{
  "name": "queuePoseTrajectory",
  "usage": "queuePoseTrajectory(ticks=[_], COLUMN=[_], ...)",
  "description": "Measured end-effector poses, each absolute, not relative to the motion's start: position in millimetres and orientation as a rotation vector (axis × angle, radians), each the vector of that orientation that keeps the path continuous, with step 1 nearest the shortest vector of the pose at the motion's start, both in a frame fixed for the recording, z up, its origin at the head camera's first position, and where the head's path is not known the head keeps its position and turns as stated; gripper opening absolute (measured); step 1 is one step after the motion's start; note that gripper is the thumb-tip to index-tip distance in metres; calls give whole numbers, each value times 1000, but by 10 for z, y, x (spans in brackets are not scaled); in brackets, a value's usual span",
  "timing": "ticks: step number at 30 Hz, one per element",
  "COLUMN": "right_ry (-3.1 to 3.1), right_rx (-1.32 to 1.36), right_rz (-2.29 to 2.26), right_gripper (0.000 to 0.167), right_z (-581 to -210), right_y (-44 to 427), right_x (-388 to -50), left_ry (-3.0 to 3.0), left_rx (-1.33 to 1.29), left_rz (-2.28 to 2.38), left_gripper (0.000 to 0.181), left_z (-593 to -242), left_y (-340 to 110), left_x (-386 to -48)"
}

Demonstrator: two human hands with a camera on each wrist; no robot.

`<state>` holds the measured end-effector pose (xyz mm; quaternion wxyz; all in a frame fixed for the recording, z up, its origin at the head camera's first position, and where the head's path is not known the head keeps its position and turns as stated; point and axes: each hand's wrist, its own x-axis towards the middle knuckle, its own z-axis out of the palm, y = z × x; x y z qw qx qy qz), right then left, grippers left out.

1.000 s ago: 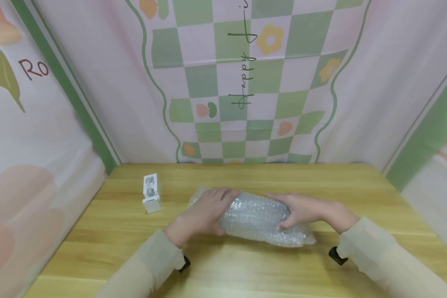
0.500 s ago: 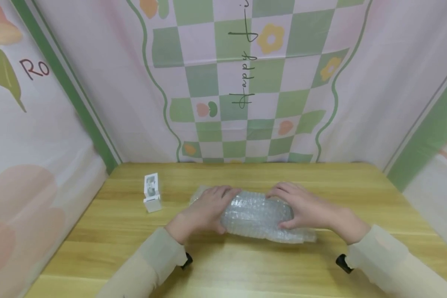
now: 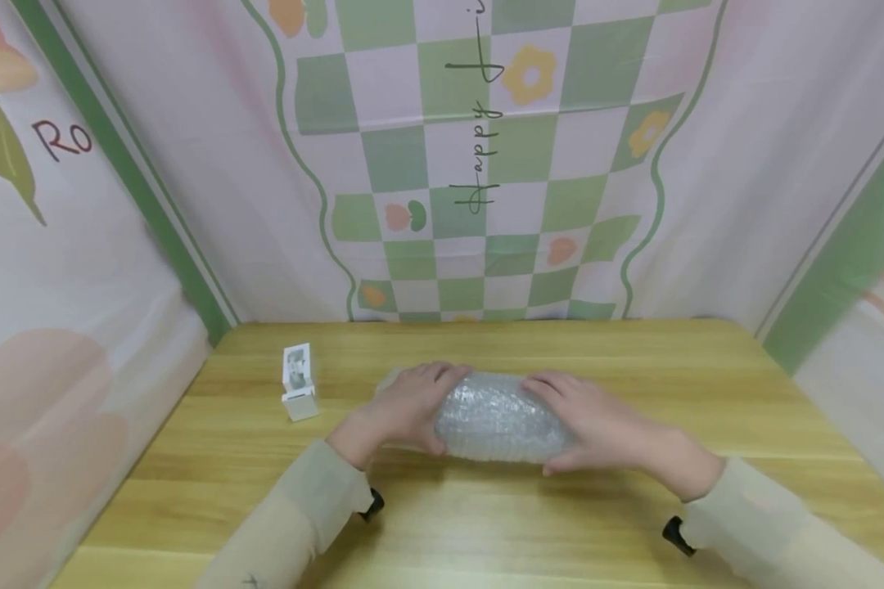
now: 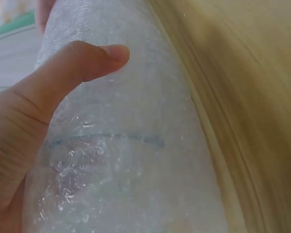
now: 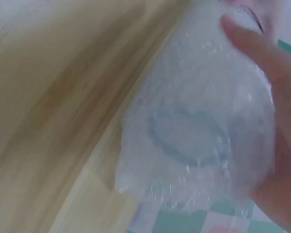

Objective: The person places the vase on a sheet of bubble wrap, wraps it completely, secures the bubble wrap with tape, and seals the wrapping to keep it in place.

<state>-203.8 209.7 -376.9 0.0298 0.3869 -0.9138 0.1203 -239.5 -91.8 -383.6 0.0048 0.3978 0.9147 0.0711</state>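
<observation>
A bundle of clear bubble wrap (image 3: 504,419) lies across the middle of the wooden table. My left hand (image 3: 405,409) grips its left part, thumb on the near side and fingers over the far side; in the left wrist view the thumb of that hand (image 4: 53,87) presses on the wrap (image 4: 131,184). Round the right part curls my right hand (image 3: 604,421), its thumb low on the near side. A bluish ring shape shows through the wrap (image 5: 184,97) near its end in the right wrist view, beside my right hand (image 5: 281,97). What is inside cannot be made out.
A small white box (image 3: 299,402) with a window stands at the left on the wooden table (image 3: 471,532). Behind the table hangs a curtain (image 3: 516,245) with green checks and flowers, and printed cloth covers both sides.
The right hand has shifted round the bundle's right part, its thumb now lower. The wrap's right end, which stuck out past that hand, is now hidden behind it. The left hand has barely moved.
</observation>
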Motion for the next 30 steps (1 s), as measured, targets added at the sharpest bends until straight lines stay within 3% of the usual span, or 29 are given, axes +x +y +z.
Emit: queuePoseTrajectory(ticks=[30], right_ry=[-2766], right_rx=[1240], right_rz=[302], right_gripper=[101], right_z=[-3841], right_y=[2048], right_x=[-2267], left_ry=[2693], left_rx=[1120], left_rz=[413], left_gripper=[117], left_z=[-3755], left_y=[-940], left_x=[-2557])
